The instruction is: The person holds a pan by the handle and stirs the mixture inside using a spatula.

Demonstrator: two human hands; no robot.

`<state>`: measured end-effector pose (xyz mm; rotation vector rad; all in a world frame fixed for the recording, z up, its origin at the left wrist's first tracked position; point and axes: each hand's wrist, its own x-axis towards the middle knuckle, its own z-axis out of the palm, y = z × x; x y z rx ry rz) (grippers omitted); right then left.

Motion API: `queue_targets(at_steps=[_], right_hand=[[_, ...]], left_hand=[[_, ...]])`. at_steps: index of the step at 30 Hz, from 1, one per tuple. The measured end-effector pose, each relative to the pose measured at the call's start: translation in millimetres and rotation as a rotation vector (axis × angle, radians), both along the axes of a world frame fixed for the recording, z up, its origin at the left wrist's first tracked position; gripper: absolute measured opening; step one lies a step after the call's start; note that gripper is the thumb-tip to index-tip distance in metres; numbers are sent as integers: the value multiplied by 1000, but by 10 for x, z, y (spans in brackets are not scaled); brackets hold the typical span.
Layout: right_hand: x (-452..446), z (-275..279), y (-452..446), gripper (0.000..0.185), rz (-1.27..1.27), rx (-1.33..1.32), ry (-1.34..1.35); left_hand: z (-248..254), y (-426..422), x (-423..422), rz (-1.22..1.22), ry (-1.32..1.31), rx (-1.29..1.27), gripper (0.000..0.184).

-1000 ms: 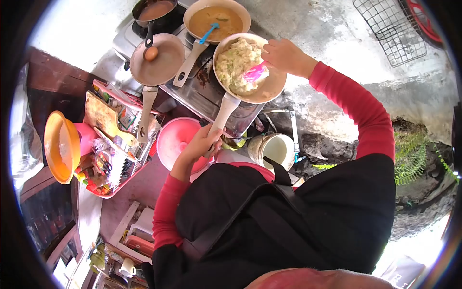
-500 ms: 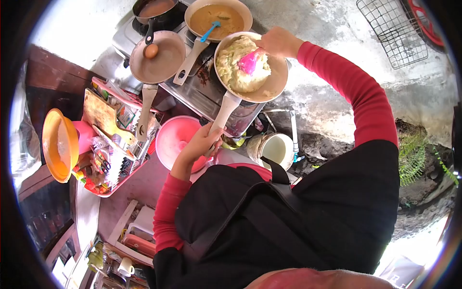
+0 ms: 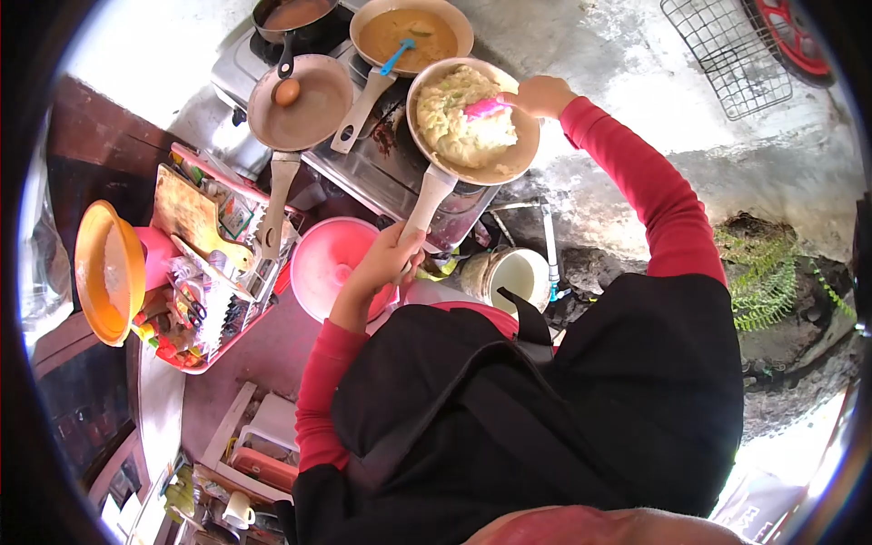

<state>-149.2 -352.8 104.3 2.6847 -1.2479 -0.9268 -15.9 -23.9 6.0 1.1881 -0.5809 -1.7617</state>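
Observation:
My left hand [image 3: 389,259] is wrapped round the light handle [image 3: 431,195] of a cream pan [image 3: 522,150] over the stove. Pale, lumpy mash with green bits [image 3: 461,118] fills the pan's left and middle. At the pan's upper right rim, my right hand [image 3: 538,96] is closed on a pink spatula [image 3: 486,108], whose blade rests on the mash. Just behind, a second pan [image 3: 356,27] holds brownish liquid and a blue utensil [image 3: 398,56]. An egg [image 3: 287,92] lies in a third pan [image 3: 313,113] to the left.
A dark pot [image 3: 263,34] stands at the back of the stove [image 3: 368,177]. Pink basin [image 3: 331,263] and white bucket [image 3: 520,277] are below it. Left are a dish rack [image 3: 204,368], a cutting board [image 3: 186,204] and an orange bowl [image 3: 91,272]. A wire grill [image 3: 731,64] is upper right.
My right hand and the pink spatula dipped toward the mash's middle, then moved back toward the pan's right side. The mash has shifted shape. My left hand keeps its hold on the handle.

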Motion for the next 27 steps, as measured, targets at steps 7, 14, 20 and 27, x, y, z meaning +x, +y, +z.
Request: queue_targets(at_steps=[7,14,20,27], right_hand=[[-318,263,236,64,-145,128,-217],[-799,218,424,62,-874,570,-340],[-603,-27,446,48,68,-383,-408],[-461,590,686,45,-123,-350,-246]], left_hand=[[-147,28,15,-18,40,-84,28],[-208,8,22,-30,52,-125,30],[-233,8,18,-37,52,-140,30],[-250,-3,11,-25,85,-140,29]])
